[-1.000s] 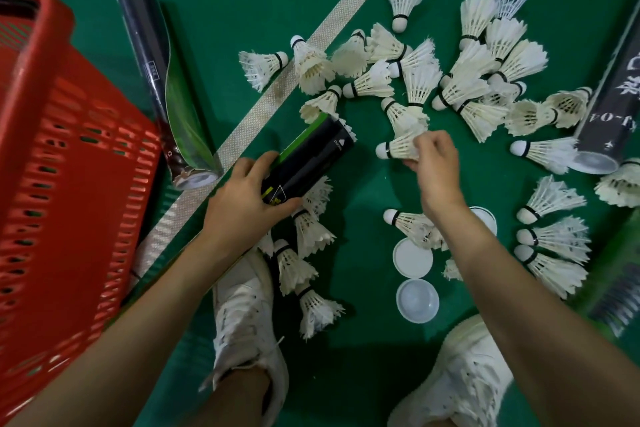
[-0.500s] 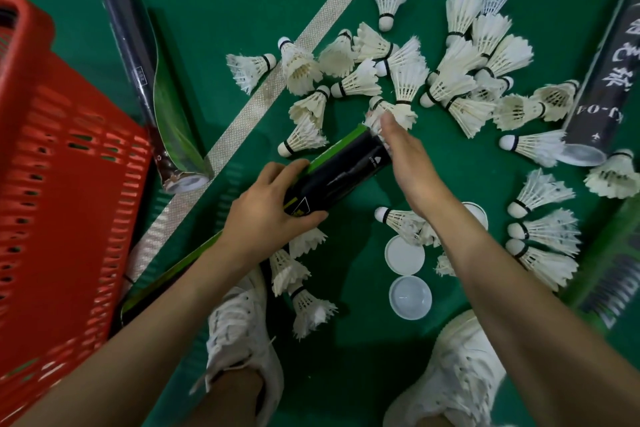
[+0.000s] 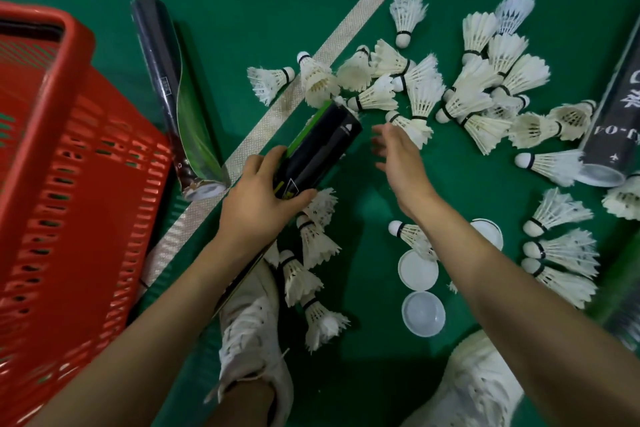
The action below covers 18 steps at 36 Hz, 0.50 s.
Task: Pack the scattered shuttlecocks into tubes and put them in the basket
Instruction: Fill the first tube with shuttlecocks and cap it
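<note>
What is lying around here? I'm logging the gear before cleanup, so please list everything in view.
basket: one, red, left
tubes: three, dark; one held, one beside the basket, one at the right edge
shuttlecocks: roughly thirty, white, scattered centre and right
lids: three, white, by the right forearm
court line: one, pale, diagonal on the green floor
shoes: two, white, bottom
hands: two, bare; left hand grips a tube, right hand open, empty
</note>
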Tool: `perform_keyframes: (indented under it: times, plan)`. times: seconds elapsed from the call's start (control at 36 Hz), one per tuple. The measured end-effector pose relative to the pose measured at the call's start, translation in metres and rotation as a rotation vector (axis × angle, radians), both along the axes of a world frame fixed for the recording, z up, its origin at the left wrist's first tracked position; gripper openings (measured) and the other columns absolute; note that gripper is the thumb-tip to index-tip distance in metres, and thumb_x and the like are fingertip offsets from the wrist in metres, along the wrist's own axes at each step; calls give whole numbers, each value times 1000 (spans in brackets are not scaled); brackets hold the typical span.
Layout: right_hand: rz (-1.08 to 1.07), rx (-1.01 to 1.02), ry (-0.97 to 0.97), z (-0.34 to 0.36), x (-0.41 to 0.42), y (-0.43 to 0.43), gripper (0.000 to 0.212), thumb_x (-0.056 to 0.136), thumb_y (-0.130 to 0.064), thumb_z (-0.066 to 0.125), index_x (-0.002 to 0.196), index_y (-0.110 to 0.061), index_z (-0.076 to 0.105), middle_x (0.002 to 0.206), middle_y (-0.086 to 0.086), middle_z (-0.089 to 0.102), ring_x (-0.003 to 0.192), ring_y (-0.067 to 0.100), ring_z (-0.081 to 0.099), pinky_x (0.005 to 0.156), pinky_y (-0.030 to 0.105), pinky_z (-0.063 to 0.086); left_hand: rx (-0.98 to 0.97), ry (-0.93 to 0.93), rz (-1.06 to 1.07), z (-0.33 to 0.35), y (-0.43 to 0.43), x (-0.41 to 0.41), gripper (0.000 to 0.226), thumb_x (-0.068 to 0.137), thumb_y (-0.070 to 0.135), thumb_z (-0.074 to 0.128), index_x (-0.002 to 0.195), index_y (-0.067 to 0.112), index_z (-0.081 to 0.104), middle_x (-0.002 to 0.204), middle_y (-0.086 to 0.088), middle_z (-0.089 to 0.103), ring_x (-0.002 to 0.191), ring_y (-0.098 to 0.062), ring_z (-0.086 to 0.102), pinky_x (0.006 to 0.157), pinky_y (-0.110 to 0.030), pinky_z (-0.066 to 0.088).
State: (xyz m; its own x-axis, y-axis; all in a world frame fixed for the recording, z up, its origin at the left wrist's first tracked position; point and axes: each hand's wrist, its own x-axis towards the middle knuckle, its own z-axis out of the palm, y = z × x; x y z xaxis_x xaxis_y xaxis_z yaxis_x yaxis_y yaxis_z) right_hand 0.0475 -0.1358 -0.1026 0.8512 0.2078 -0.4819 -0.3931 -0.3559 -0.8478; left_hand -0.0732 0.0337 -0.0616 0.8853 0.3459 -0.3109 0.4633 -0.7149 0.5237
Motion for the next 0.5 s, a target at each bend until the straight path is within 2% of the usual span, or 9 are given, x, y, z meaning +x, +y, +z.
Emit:
perform_keyframes:
  times: [0.08,0.17,0.28,0.33,0.42,0.5]
  plan:
    - [183,-103,-97,-6,5,8,32,99,-24,43,130,-20,53,127,0,53,121,14,47,105,29,36,5,4,51,0,11,-3,79,82,53,67,147,27,30,134,-2,42,115,-22,50,80,-31,40]
    - [413,-227,-221,-11,8,21,45,96,-20,51,140,-26,43,143,9,36,135,21,31,106,24,22,15,18,85,0,20,-8,78,82,55,66,145,28,30,132,-1,42,114,-22,50,76,-30,39]
    - [676,-379,-302,-17,17,41,60,94,-19,55,148,-25,29,157,9,9,144,28,12,115,32,17,-10,21,139,0,29,-14,77,82,54,66,145,27,30,133,0,42,116,-22,49,85,-36,44]
    - [815,-482,-331,-20,23,49,61,93,-21,55,148,-19,28,159,9,0,145,32,7,116,35,16,-13,20,144,0,31,-15,77,82,54,66,144,28,30,131,1,42,114,-21,49,85,-36,44]
    - [948,-598,-341,-24,28,53,60,92,-24,58,147,-21,31,159,8,-8,144,35,11,115,39,23,-17,22,151,0,35,-16,77,82,54,65,145,29,29,131,1,41,114,-21,49,84,-36,44]
    - [901,-640,-406,-25,27,56,53,92,-19,57,142,-19,38,159,9,-2,136,38,26,108,41,34,-29,22,171,0,38,-16,77,83,54,65,146,28,29,134,0,41,114,-22,50,85,-36,45]
